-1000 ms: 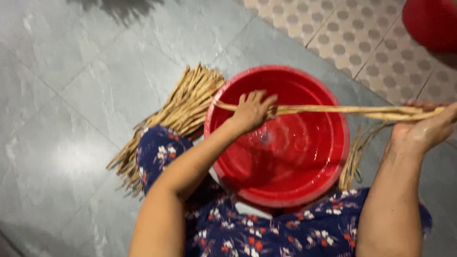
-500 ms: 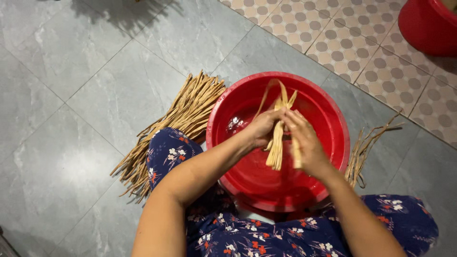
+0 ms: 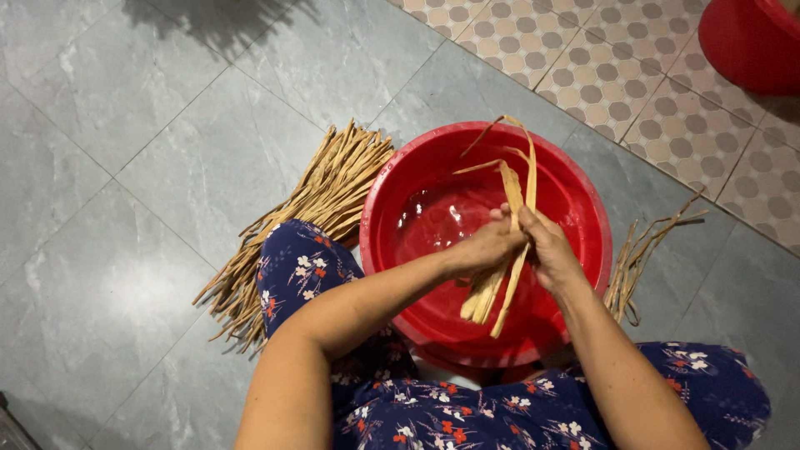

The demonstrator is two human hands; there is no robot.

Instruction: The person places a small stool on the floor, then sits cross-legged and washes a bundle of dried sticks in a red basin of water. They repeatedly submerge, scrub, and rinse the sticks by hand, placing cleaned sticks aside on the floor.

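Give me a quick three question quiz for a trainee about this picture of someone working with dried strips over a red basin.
1. True or false: both hands grip the folded bundle of dried leaf strips above the red basin.
2. Which lies at the person's left: A) the large pile of strips, B) the small pile of strips?
3. Fill in: the basin holds a little ____.

Key: 1 true: left hand and right hand meet on it. 2 A. 3 water.
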